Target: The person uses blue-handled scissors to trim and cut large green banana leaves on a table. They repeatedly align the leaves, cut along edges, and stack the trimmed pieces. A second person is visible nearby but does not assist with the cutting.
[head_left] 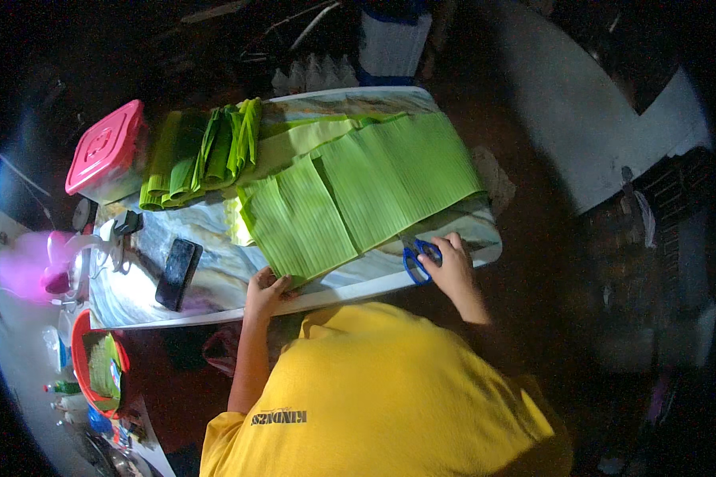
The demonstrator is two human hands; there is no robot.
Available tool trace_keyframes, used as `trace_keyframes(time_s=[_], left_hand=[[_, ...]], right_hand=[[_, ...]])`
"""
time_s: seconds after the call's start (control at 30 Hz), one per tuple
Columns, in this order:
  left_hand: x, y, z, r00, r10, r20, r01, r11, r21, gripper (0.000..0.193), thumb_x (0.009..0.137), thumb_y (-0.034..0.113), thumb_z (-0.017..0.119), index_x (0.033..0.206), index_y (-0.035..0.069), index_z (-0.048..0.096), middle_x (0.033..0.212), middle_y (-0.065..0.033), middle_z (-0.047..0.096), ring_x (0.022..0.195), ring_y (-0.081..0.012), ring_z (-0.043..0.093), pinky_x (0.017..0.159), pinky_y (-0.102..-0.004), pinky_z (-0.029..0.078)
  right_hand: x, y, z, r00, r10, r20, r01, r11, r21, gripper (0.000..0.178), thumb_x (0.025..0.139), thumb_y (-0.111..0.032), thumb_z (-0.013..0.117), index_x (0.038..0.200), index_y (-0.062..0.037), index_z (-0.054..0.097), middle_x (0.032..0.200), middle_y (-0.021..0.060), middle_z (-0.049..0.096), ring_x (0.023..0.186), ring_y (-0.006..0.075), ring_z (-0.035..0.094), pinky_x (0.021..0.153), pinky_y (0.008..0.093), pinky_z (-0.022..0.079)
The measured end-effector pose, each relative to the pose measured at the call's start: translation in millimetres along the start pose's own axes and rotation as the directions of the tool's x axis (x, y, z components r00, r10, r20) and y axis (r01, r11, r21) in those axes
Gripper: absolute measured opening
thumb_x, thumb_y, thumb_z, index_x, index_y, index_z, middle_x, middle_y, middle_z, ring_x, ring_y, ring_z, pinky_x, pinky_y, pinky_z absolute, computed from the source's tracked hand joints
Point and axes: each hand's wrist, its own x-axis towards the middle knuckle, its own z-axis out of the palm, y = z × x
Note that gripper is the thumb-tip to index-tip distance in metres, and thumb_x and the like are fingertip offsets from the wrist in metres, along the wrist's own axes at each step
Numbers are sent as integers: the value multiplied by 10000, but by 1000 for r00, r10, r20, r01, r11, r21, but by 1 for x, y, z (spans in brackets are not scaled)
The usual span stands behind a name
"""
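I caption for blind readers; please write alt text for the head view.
A person in a yellow shirt touches a green leaf with the left hand and blue scissors with the right hand. More leaves and a phone lie on the table near a pink-lidded box.

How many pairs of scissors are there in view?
1: blue-handled scissors at the right hand, near the edge of the table. Others could be hidden under the green leaves.

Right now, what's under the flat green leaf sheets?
Paler leaf shows along the far edge of the leaf sheets, and marbled tabletop beside them; what their middle covers is hidden.
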Motion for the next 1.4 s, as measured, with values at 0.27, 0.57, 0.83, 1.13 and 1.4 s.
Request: trace_keyframes(time_s=[0.27,0.57,0.83,1.13,1.4], left_hand=[[4,21,21,962,-99,-253,160,960,231,395,782,248,666,985,-61,527,873,-117,594,682,-176,599,449,-291,520],[2,9,27,971,-145,-192,148,989,3,442,776,194,666,1076,-49,452,975,-159,570,731,-254,617,542,-318,556],[-31,9,51,968,-40,-246,49,998,32,323,779,171,632,997,-32,507,904,-120,561,729,-238,602,512,-312,519],[-32,7,62,932,-88,-351,103,994,23,283,786,147,612,973,-30,495,888,-123,560,657,-231,600,505,-321,531],[-27,-5,54,942,-14,-336,29,999,39,311,774,161,632,969,-35,488,866,-132,546,646,-239,594,493,-309,535]], right_hand=[[-13,-9,7,979,24,204,-13,998,-56,403,718,-244,680,959,13,485,949,214,529,887,385,533,753,450,444],[-46,32,-5,824,11,566,-281,876,392,373,621,-188,716,867,20,530,710,125,592,630,251,595,543,367,472],[-77,19,7,473,-299,829,-795,262,548,600,753,-536,614,1100,-60,498,775,70,612,631,152,620,502,210,463],[-62,-7,29,524,-297,798,-710,365,602,475,827,-526,513,1032,-97,521,782,50,625,623,121,623,461,198,398],[-64,-21,28,609,-275,744,-694,270,668,434,842,-509,502,999,-108,556,754,39,626,605,115,621,462,206,394]])
